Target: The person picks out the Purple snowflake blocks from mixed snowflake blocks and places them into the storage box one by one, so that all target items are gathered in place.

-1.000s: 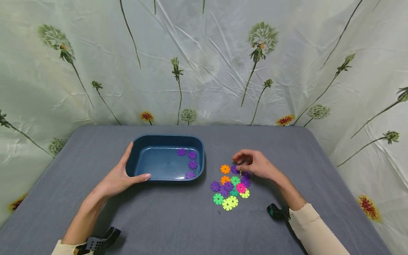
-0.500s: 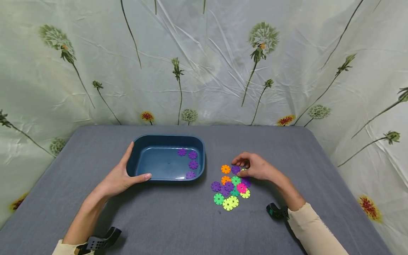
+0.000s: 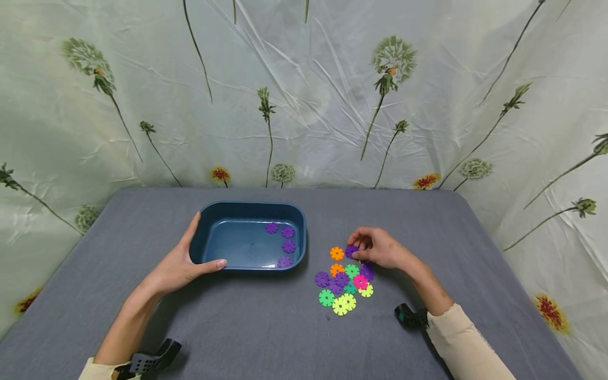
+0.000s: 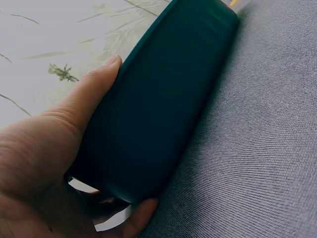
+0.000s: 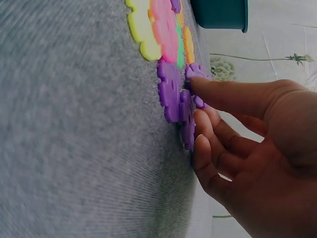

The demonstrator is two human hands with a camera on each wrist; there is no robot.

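My left hand (image 3: 182,261) grips the left end of a blue plastic tub (image 3: 247,270), thumb over the near rim. In the left wrist view the tub's dark outer wall (image 4: 158,99) fills the middle, held between thumb and fingers. Several purple notched discs (image 3: 287,246) lie along the tub's right side inside. At the far edge of a loose pile of coloured notched discs, my right hand (image 3: 380,249) pinches a purple disc (image 3: 351,251) between thumb and fingertips. More purple discs (image 5: 169,91) lie right beside its fingers in the right wrist view, partly hidden by them.
The pile holds orange discs (image 3: 336,254), green discs (image 3: 326,297), yellow discs (image 3: 340,305) and a pink disc (image 3: 360,282), some overlapping. A grey cloth (image 3: 247,332) covers the table. Behind it hangs a flower-printed curtain (image 3: 323,105).
My right hand's fingers have come down around the purple disc at the pile's far edge and taken hold of it. The left hand and the tub stay in place.
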